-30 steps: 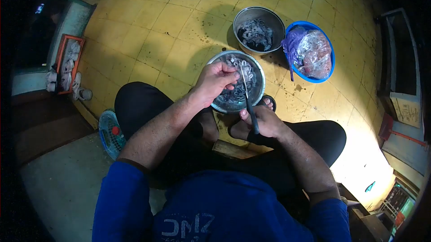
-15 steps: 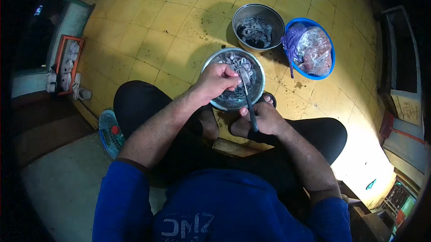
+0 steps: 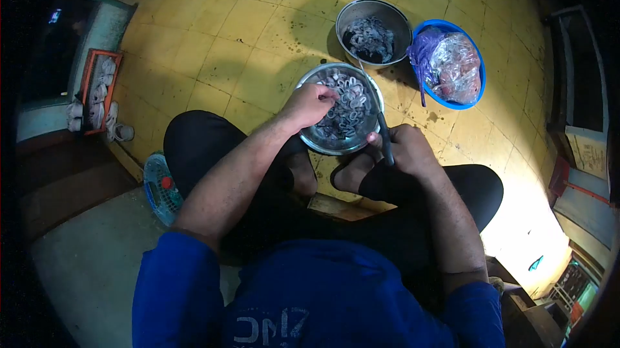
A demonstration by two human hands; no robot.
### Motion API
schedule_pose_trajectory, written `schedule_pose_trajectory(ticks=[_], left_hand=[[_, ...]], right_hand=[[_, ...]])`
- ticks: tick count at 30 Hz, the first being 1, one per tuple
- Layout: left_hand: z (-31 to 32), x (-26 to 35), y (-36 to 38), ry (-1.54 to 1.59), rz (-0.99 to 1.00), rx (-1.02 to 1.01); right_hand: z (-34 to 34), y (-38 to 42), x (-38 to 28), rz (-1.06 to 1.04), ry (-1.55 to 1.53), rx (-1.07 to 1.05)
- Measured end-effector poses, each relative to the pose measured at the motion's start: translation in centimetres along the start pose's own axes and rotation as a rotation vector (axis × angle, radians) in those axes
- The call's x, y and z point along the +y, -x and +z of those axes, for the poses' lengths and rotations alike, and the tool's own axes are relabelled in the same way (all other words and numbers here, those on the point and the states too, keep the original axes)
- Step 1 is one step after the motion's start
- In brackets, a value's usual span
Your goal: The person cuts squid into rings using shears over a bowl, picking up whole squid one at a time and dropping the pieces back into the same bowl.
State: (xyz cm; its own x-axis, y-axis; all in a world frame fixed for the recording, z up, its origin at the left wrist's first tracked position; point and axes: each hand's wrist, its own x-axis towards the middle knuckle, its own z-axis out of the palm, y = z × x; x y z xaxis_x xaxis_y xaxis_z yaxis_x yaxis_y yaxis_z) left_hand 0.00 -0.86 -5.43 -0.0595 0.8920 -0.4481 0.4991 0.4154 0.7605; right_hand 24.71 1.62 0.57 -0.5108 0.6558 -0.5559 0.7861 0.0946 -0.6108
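Observation:
A metal bowl (image 3: 309, 140) sits on the floor between my feet, holding many pale grey and purplish rings (image 3: 352, 99) that look like cut squid. Over its left side is my left hand (image 3: 309, 105), fingers curled in above the rings. Whatever lies between those fingertips is hidden. At the bowl's right rim, my right hand (image 3: 408, 151) grips a knife (image 3: 385, 141) by its dark handle. Its thin blade points up and away, along the bowl's right edge.
Beyond the bowl stands a deeper metal pot (image 3: 341, 30) with greyish pieces in dark liquid. Beside it, a blue basin (image 3: 479, 89) holds purple and clear plastic bags (image 3: 455, 67). A green-blue basket (image 3: 157, 186) is by my left knee, and shoes on an orange rack (image 3: 97, 93) stand farther left.
My left hand has lowered and shifted slightly left, away from the knife. My right hand has swung the knife right, from over the bowl to its right rim.

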Motion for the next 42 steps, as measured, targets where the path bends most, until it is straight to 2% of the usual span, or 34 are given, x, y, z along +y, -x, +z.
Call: schedule_pose_trajectory(ticks=[1,3,4,6,7,10,12,14,15,17,19,22,24,26,28,30,31,34,35,38,40,42], left_hand=[[0.4,-1.0,-0.6,-0.002,0.001,-0.002],[1.4,-3.1,-2.0,-0.352,0.107,-0.02],[2.3,-4.1,-2.8,-0.352,0.112,-0.024],[3.9,-5.4,-3.9,-0.756,-0.014,-0.329],[4.3,-5.9,-3.5,-0.663,-0.066,-0.385],[6.9,-7.7,-3.4,-0.726,-0.071,-0.338],[8.7,-8.7,-4.2,-0.74,-0.128,-0.42],[10.9,-10.4,-5.2,-0.547,-0.371,-0.075],[11.3,-10.4,-4.9,-0.45,-0.386,0.02],[11.4,-10.4,-5.3,-0.439,-0.387,0.019],[11.3,-11.3,-5.7,-0.429,-0.394,0.028],[10.4,-11.2,-5.8,-0.504,-0.305,0.04],[9.4,-10.5,-6.2,-0.469,-0.34,-0.115],[9.4,-12.0,-6.7,-0.506,-0.319,-0.126],[8.5,-11.3,-6.6,-0.551,-0.301,-0.135],[7.2,-10.3,-6.4,-0.706,-0.299,-0.246],[6.5,-9.9,-6.5,-0.751,-0.198,-0.27],[3.9,-7.6,-6.6,-0.855,-0.154,-0.322],[3.0,-6.6,-6.6,-0.949,-0.075,-0.386],[-0.6,0.3,-3.5,-0.968,-0.097,-0.35],[-2.4,2.3,-1.9,-0.97,-0.097,-0.266],[-4.4,4.4,0.1,-0.758,-0.039,-0.217]], right_hand=[[-0.6,0.2,-0.5,0.041,0.034,0.005],[-0.9,0.3,-0.6,0.088,0.068,0.016],[-0.8,0.3,-0.2,0.075,0.091,0.033],[-0.8,0.3,0.1,0.067,0.113,0.051],[-0.8,0.3,0.0,0.078,0.126,0.042],[-0.9,0.4,0.0,0.094,0.156,0.033],[-1.0,0.4,-0.2,0.099,0.17,0.036],[-1.1,0.4,-0.3,0.094,0.174,0.019],[-0.9,0.3,-0.1,0.101,0.177,0.02],[-0.3,0.0,0.6,0.036,0.185,0.019],[-0.3,-0.1,0.4,0.062,0.189,-0.017],[0.6,-0.6,1.0,0.056,0.184,-0.028],[0.6,-0.9,1.0,0.028,0.181,-0.005],[0.4,-0.8,0.4,0.04,0.206,-0.055],[0.1,-0.7,0.0,0.042,0.211,-0.069],[0.2,-0.7,-0.1,0.035,0.218,-0.082],[0.3,-0.7,0.1,0.03,0.231,-0.073],[0.3,-0.3,0.4,0.02,0.239,-0.04],[0.2,-0.2,0.4,0.01,0.241,-0.023],[-0.1,0.0,0.3,0.036,0.242,-0.05],[-0.2,0.0,0.2,0.042,0.213,-0.059],[0.0,0.0,0.5,0.052,0.185,-0.072]])
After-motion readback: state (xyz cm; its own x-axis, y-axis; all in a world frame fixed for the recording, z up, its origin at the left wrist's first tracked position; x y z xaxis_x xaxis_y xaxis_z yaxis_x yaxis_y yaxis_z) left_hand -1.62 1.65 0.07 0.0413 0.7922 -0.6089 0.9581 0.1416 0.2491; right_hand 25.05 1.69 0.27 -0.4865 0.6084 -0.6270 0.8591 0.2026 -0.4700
